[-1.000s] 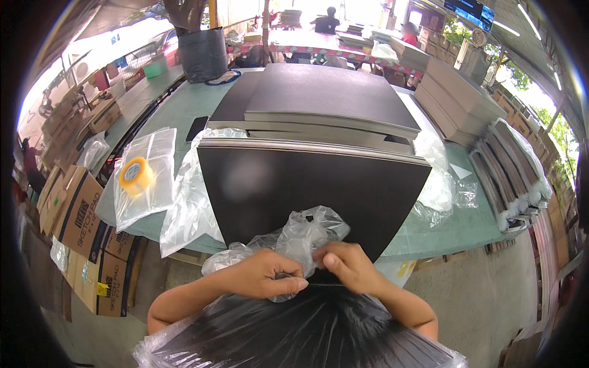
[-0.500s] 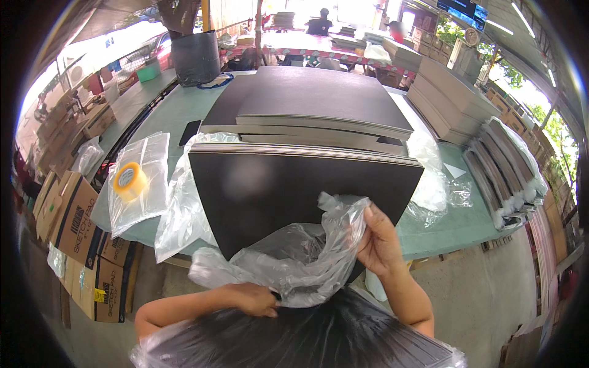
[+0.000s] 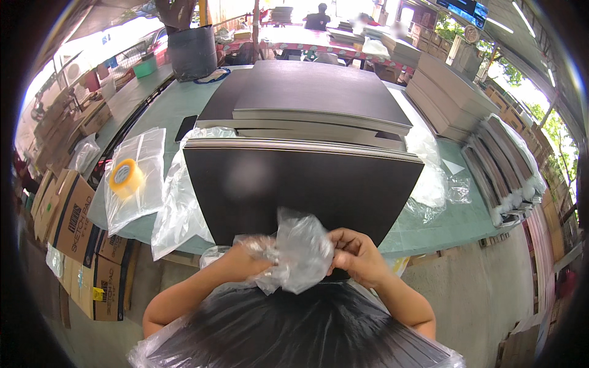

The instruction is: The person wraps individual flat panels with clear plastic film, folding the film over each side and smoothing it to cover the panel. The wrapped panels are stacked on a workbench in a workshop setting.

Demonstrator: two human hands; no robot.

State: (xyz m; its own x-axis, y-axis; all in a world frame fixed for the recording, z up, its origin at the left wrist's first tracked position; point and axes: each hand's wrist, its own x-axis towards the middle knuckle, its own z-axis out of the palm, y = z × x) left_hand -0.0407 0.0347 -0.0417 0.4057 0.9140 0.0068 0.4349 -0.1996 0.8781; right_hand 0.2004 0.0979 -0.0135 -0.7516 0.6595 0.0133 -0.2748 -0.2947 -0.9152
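My left hand (image 3: 250,259) is closed on a bunched clear plastic bag (image 3: 300,251), which hides some of its fingertips. On the other side of the bag, my right hand (image 3: 359,256) pinches its edge between thumb and fingers. Just below both hands, a black surface wrapped in clear plastic (image 3: 294,325) lies close against me, its wrap gathered into creases. Behind the bag stands a thick stack of black sheets (image 3: 294,190), leaning upright at the table's near edge.
More black boards (image 3: 325,89) lie stacked on the green table (image 3: 423,236). At left are a tape roll (image 3: 127,178) on flat plastic bags (image 3: 135,205) and cardboard boxes (image 3: 70,214). Grey boards (image 3: 451,101) and plastic-wrapped bundles (image 3: 503,168) stand at right. A person (image 3: 317,18) is far back.
My right hand has come down and inward, while my left hand has risen. The plastic bag, spread wide before, is now gathered into a smaller bunch between them.
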